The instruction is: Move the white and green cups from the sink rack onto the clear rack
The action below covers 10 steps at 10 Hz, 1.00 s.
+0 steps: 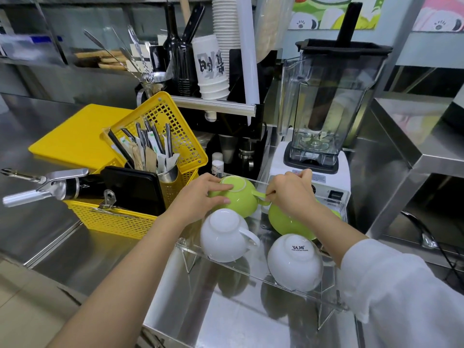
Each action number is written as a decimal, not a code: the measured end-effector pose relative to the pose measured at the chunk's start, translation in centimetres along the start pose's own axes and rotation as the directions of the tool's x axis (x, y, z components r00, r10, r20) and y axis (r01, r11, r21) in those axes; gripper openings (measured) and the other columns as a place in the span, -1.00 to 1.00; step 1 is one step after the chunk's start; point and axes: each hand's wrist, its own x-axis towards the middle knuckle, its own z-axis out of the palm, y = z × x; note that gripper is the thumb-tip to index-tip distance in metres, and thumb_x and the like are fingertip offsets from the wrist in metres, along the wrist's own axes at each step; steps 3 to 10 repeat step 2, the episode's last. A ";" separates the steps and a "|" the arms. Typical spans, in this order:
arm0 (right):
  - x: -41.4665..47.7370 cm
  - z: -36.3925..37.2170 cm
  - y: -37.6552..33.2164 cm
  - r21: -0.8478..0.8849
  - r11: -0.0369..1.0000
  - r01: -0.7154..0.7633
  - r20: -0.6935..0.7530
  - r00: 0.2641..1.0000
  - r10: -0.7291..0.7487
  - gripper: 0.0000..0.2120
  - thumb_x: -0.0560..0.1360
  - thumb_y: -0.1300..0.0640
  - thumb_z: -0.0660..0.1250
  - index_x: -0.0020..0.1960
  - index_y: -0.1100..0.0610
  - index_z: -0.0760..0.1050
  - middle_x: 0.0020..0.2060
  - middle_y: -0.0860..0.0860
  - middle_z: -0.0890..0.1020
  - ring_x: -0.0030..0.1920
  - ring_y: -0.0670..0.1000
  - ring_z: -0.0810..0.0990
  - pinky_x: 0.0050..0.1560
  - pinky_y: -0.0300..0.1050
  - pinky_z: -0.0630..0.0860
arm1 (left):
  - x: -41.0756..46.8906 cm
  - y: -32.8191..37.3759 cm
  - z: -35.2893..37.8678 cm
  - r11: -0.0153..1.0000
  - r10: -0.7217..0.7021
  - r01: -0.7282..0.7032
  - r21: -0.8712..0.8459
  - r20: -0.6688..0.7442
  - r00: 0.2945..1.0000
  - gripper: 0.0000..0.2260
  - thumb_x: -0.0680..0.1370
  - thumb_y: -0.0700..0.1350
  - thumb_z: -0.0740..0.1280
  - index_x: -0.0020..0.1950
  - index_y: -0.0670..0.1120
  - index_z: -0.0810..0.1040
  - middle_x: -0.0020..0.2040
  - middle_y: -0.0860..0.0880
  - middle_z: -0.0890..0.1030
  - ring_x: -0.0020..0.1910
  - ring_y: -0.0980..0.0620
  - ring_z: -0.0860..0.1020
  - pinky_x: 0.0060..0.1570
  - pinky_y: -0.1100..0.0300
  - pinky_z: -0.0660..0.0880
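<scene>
Upside down on the clear rack (253,268) stand two white cups and two green ones. The far-left green cup (238,197) is held by both hands: my left hand (200,194) lies on its side and base, my right hand (291,192) pinches its handle. Under my right wrist sits the second green cup (286,223). In the front row, one white cup (224,234) is on the left and another white cup (295,262), with printed lettering, is on the right.
A yellow basket (130,219) with cutlery, a black clipboard and metal tools stands left of the rack. A blender (321,116) on a white base is behind it. Stacked paper cups (211,69) and a black shelf rise at the back.
</scene>
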 end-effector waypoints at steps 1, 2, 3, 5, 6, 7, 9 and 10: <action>-0.3 -0.1 -0.1 0.076 0.997 -0.005 0.011 1.000 0.004 -0.74 0.44 0.15 0.31 -0.43 0.09 0.45 -0.42 0.02 0.45 -0.19 0.11 0.36 -0.15 -0.04 0.00 | 0.1 -0.1 0.0 1.000 0.010 -0.010 -0.001 0.004 1.000 -0.69 0.45 0.00 0.37 0.20 0.09 0.53 0.23 0.02 0.44 0.11 -0.06 0.47 0.07 0.09 0.38; -0.7 -2.2 0.0 0.270 0.963 -0.007 -0.007 1.000 0.009 -0.83 0.46 0.05 0.30 -0.19 0.14 0.57 -0.20 0.09 0.57 -0.08 0.14 0.46 -0.05 -0.01 0.12 | -0.1 0.1 -0.4 1.000 0.007 -0.007 0.018 0.026 1.000 -0.68 0.47 0.03 0.35 0.22 0.10 0.51 0.24 0.06 0.43 0.12 -0.05 0.46 0.02 0.16 0.34; -0.7 -2.2 0.0 0.270 0.963 -0.007 -0.007 1.000 0.009 -0.83 0.46 0.05 0.30 -0.19 0.14 0.57 -0.20 0.09 0.57 -0.08 0.14 0.46 -0.05 -0.01 0.12 | -0.1 0.1 -0.4 1.000 0.007 -0.007 0.018 0.026 1.000 -0.68 0.47 0.03 0.35 0.22 0.10 0.51 0.24 0.06 0.43 0.12 -0.05 0.46 0.02 0.16 0.34; -0.7 -2.2 0.0 0.270 0.963 -0.007 -0.007 1.000 0.009 -0.83 0.46 0.05 0.30 -0.19 0.14 0.57 -0.20 0.09 0.57 -0.08 0.14 0.46 -0.05 -0.01 0.12 | -0.1 0.1 -0.4 1.000 0.007 -0.007 0.018 0.026 1.000 -0.68 0.47 0.03 0.35 0.22 0.10 0.51 0.24 0.06 0.43 0.12 -0.05 0.46 0.02 0.16 0.34; -0.7 -2.2 0.0 0.270 0.963 -0.007 -0.007 1.000 0.009 -0.83 0.46 0.05 0.30 -0.19 0.14 0.57 -0.20 0.09 0.57 -0.08 0.14 0.46 -0.05 -0.01 0.12 | -0.1 0.1 -0.4 1.000 0.007 -0.007 0.018 0.026 1.000 -0.68 0.47 0.03 0.35 0.22 0.10 0.51 0.24 0.06 0.43 0.12 -0.05 0.46 0.02 0.16 0.34; -0.7 -2.2 0.0 0.270 0.963 -0.007 -0.007 1.000 0.009 -0.83 0.46 0.05 0.30 -0.19 0.14 0.57 -0.20 0.09 0.57 -0.08 0.14 0.46 -0.05 -0.01 0.12 | -0.1 0.1 -0.4 1.000 0.007 -0.007 0.018 0.026 1.000 -0.68 0.47 0.03 0.35 0.22 0.10 0.51 0.24 0.06 0.43 0.12 -0.05 0.46 0.02 0.16 0.34; -0.7 -2.2 0.0 0.270 0.963 -0.007 -0.007 1.000 0.009 -0.83 0.46 0.05 0.30 -0.19 0.14 0.57 -0.20 0.09 0.57 -0.08 0.14 0.46 -0.05 -0.01 0.12 | -0.1 0.1 -0.4 1.000 0.007 -0.007 0.018 0.026 1.000 -0.68 0.47 0.03 0.35 0.22 0.10 0.51 0.24 0.06 0.43 0.12 -0.05 0.46 0.02 0.16 0.34; -0.7 -2.2 0.0 0.270 0.963 -0.007 -0.007 1.000 0.009 -0.83 0.46 0.05 0.30 -0.19 0.14 0.57 -0.20 0.09 0.57 -0.08 0.14 0.46 -0.05 -0.01 0.12 | -0.1 0.1 -0.4 1.000 0.007 -0.007 0.018 0.026 1.000 -0.68 0.47 0.03 0.35 0.22 0.10 0.51 0.24 0.06 0.43 0.12 -0.05 0.46 0.02 0.16 0.34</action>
